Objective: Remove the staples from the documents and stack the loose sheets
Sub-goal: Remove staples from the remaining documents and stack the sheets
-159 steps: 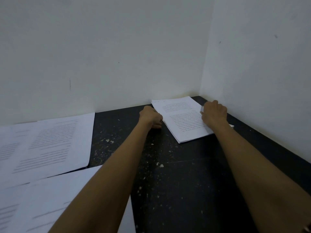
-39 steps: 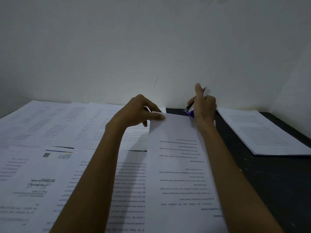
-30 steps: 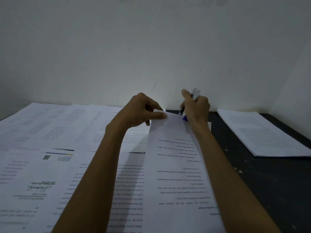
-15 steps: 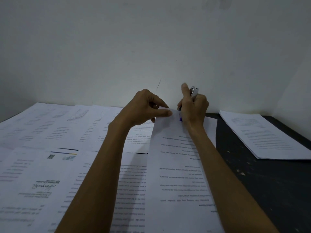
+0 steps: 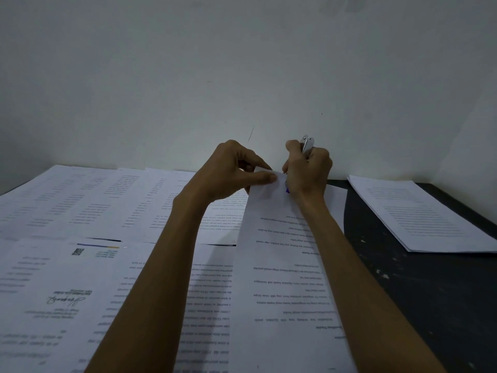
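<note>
Progress seemingly early.
Pinched document (image 5: 282, 265) corner with left hand (image 5: 228, 170), gripped staple remover (image 5: 307, 144) in right hand (image 5: 309, 170); apparently finished one stack (image 5: 419, 214), left spread papers (image 5: 80, 211) undone.

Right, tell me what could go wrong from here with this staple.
1. The left hand pinches only the lifted far corner of the document; a hard pull with the silver tool could tear it.
2. The right hand hides the tool's tip, close to the left thumb; a slip might jab it.
3. A freed staple could drop among the spread sheets or onto the speckled dark table and be hard to spot.
</note>
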